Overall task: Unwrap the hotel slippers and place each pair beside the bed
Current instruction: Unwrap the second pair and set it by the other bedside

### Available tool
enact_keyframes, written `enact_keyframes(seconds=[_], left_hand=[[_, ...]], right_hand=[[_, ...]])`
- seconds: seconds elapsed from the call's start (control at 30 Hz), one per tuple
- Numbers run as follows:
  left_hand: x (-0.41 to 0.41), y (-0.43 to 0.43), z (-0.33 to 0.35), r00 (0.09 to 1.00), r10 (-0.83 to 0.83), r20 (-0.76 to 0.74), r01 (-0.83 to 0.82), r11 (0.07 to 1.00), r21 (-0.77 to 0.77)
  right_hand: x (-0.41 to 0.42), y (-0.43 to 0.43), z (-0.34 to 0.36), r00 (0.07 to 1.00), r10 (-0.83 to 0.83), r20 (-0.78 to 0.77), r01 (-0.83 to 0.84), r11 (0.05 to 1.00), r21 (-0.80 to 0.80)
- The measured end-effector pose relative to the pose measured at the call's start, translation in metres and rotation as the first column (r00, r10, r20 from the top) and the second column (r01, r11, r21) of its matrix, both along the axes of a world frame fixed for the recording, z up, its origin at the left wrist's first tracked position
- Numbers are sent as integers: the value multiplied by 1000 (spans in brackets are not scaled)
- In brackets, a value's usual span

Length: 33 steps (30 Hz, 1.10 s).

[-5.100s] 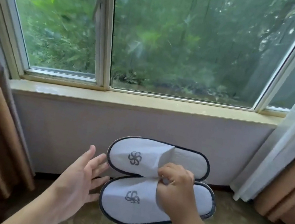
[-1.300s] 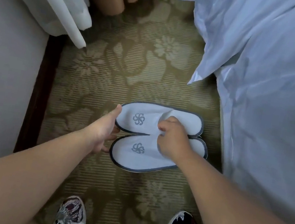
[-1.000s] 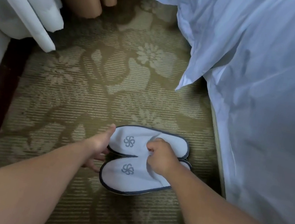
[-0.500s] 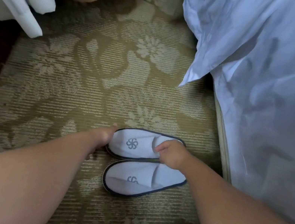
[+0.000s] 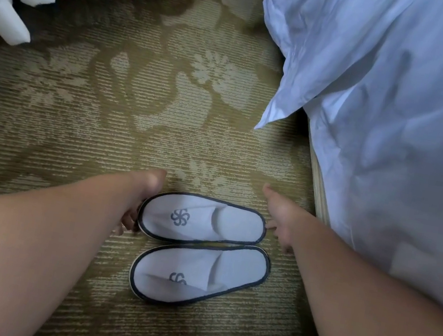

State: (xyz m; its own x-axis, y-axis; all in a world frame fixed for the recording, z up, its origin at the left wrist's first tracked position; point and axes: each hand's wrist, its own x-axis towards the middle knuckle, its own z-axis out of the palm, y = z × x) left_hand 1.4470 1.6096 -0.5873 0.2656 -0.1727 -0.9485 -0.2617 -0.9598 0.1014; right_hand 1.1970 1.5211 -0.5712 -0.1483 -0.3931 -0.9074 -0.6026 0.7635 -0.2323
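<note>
Slippers [image 5: 201, 223] beside cut-off bed [image 5: 397, 139], left hand [image 5: 145, 193], right hand [image 5: 279, 216] flanking, grip foreshortened, cannot tell

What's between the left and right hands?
Head view: the farther slipper, toe end at the left hand, heel end at the right hand.

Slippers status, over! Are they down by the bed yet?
Left hand touches far slipper toe, right hand its heel. Near slipper alongside, both flat on carpet beside bed. Nothing blocking.

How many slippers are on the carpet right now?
2: the far slipper lies between left hand and right hand; the near slipper beside it, closer to camera. None seems hidden.
</note>
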Motion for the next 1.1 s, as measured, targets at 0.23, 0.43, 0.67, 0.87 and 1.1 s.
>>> enact_keyframes(seconds=[0.23, 0.43, 0.67, 0.87, 1.1], left_hand=[[4, -25, 6, 976, 216, -18, -216, 969, -123], [-6, -32, 5, 905, 413, -107, -426, 883, -199], [-1, -37, -5, 865, 472, -169, -501, 803, -321], [-5, -36, -12, 834, 507, -216, -551, 767, -328], [-9, -36, -11, 837, 490, -242, -546, 771, -327]], right_hand=[[-1, -42, 3, 995, -104, 8, 104, 981, -163], [-6, -54, -5, 996, -85, 13, 85, 978, -191], [-11, -62, -16, 999, -43, 15, 45, 995, -87], [-6, -70, -13, 998, -17, 52, 19, 999, -31], [-11, -82, -7, 994, -94, 60, 91, 994, 52]])
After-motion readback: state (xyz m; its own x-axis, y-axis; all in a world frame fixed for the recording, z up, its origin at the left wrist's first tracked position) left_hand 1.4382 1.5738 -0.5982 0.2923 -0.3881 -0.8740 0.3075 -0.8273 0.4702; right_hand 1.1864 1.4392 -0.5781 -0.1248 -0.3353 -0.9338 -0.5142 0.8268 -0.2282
